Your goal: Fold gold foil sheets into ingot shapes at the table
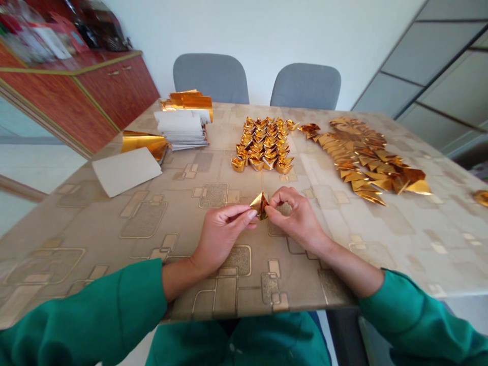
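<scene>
A small folded piece of gold foil paper [261,204] is held just above the table between my two hands. My left hand [223,231] pinches its left side between thumb and fingers. On the other side, my right hand [295,216] grips the edge with thumb and forefinger. Beyond them stand rows of finished-looking gold paper ingots [264,145], packed close together. To the right lies a spread of flat folded gold foil pieces [362,152], overlapping in curved rows.
A patterned cloth covers the table [183,203]. At the back left are a stack of white-backed foil sheets [181,129] and a loose white sheet [127,170]. Two grey chairs [211,76] stand against the far side. A red-brown cabinet [114,91] is at left.
</scene>
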Tool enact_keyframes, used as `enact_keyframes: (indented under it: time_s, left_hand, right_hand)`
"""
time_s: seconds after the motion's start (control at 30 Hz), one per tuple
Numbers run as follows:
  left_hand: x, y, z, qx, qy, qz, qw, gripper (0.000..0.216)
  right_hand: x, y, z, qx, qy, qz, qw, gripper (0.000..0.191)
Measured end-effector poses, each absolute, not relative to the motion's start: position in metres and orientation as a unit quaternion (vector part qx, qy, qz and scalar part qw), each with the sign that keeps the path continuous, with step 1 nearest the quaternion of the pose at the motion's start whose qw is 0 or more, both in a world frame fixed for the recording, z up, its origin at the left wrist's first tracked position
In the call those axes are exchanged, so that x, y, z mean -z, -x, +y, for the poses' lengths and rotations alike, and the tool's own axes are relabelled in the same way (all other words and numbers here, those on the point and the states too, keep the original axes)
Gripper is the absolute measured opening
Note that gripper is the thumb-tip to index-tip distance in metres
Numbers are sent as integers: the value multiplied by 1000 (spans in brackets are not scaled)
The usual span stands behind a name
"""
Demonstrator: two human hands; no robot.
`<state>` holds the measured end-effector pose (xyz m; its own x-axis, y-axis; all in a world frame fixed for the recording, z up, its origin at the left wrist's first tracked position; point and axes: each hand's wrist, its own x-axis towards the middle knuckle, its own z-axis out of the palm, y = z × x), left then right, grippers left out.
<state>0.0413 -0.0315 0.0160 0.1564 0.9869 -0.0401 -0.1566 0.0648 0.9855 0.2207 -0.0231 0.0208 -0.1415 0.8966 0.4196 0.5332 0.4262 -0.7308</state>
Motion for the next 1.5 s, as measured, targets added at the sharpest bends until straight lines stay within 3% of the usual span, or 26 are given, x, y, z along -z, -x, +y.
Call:
enact_keyframes:
  time_s: [0.2, 0.63, 1.5]
  left_hand:
    - [-19, -43, -32, -474, -517, 436, 564, 15]
    - [-16, -42, -25, -467, -342, 405, 707, 26]
    - [-17, -42, -23, -447, -309, 401, 737, 26]
  right_hand:
    - [-26, -217, -28, -210, 478, -733, 436, 18]
    - [-27, -223, -25, -233, 428, -758, 433, 10]
    - [-25, -229, -22, -350, 438, -721, 408, 13]
